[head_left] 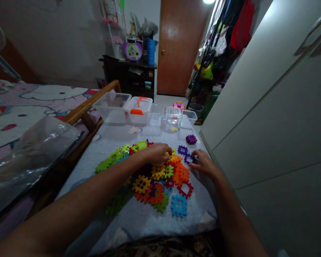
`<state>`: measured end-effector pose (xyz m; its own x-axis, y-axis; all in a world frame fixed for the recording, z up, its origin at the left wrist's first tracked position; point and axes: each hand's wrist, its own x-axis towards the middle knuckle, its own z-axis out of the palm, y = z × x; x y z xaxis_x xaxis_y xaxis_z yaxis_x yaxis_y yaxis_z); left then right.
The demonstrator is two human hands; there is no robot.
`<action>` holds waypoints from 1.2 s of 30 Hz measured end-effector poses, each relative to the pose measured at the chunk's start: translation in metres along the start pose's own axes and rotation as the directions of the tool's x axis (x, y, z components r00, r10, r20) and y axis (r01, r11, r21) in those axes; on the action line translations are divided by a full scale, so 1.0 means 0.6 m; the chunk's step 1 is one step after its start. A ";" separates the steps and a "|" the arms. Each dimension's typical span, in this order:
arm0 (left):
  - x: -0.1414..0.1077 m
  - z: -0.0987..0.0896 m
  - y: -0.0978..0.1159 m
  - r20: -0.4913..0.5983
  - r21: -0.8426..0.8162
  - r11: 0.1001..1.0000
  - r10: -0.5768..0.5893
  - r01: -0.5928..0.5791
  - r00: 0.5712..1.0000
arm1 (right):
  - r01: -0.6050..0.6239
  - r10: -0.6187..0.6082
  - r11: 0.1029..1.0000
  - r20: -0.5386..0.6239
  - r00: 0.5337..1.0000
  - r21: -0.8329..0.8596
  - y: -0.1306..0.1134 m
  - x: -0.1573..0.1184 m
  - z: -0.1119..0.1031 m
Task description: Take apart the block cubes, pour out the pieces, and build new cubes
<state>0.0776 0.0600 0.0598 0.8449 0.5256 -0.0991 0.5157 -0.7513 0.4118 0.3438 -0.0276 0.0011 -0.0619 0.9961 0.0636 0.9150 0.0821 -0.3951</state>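
Head view: the right hand [203, 162], fingers half-bent, is at a purple frame [186, 158] beside the colourful pile [158, 172]; the left hand [157, 153] curls over it. Whether either grips, I cannot tell. Sorting by colour seems in hand; next calls for careful pinch.

I can pass: cloth strip [162, 135] between tile heap [158, 172] and plastic boxes [146, 116] | blocking me: heap centre, boxes far end, wardrobe [259, 117] right

Single head-worn view: looks forward and down from above the near edge of the surface [147, 221]; door [180, 53] far off, upper centre.
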 end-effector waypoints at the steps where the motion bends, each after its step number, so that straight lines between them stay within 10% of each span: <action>1: 0.007 0.002 0.001 -0.014 0.008 1.000 -0.008 0.008 1.000 | -0.002 0.002 1.000 -0.008 1.000 -0.007 0.002 0.001 0.000; 16: 0.020 0.014 0.042 0.115 0.138 0.990 0.019 -0.035 0.993 | 0.095 -0.094 0.982 0.014 0.996 -0.162 -0.021 0.095 -0.001; 26: -0.113 -0.034 -0.015 -0.286 -0.059 0.998 -0.028 0.011 0.958 | 0.057 -0.044 0.974 0.066 0.997 -0.217 -0.024 0.098 0.012; 30: -0.198 -0.028 -0.097 -0.438 -0.187 0.943 -0.330 0.274 0.836 | -0.002 0.006 0.973 0.018 1.000 -0.231 -0.028 0.096 0.019; 36: -0.287 0.024 -0.193 -0.579 -0.394 0.774 -0.628 0.496 0.520 | -0.169 0.142 0.962 -0.133 0.981 -0.216 -0.048 0.102 0.030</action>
<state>-0.1254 0.0510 0.0162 0.0331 0.9761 0.2147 0.7621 -0.1636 0.6264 0.3066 0.0314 0.0000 0.1228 0.9841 0.1282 0.9765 -0.0967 -0.1929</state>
